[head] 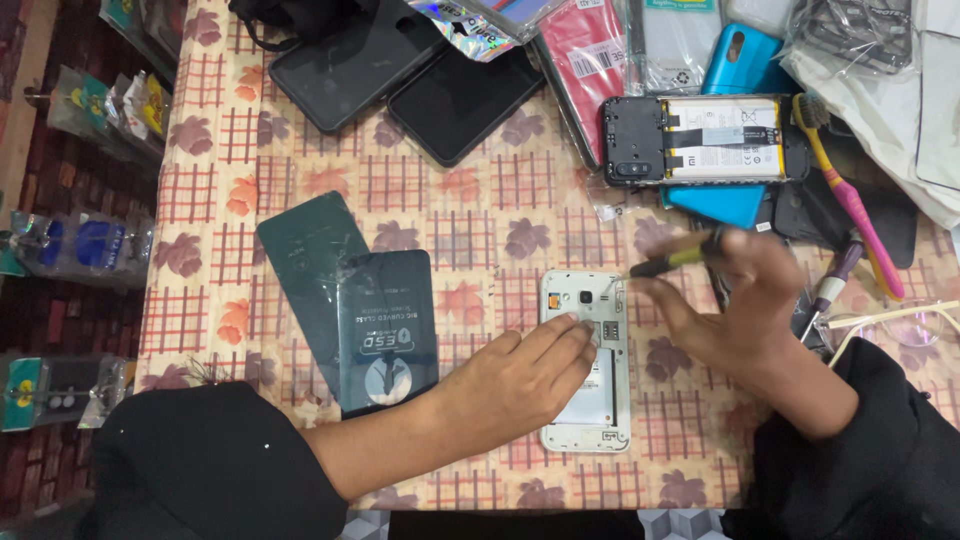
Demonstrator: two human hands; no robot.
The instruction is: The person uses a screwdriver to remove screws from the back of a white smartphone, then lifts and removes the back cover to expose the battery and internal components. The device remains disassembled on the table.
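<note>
Here left hand (520, 375) steadies white phone (588, 360); right hand (740, 300) holds screwdriver (672, 260).

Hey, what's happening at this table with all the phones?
A person is working on a white phone lying with its back cover off on a patterned tablecloth. The left hand presses down on the phone, while the right hand holds a small screwdriver with its tip at the phone's upper edge. Another opened phone, cases and a toothbrush lie nearby.
</note>
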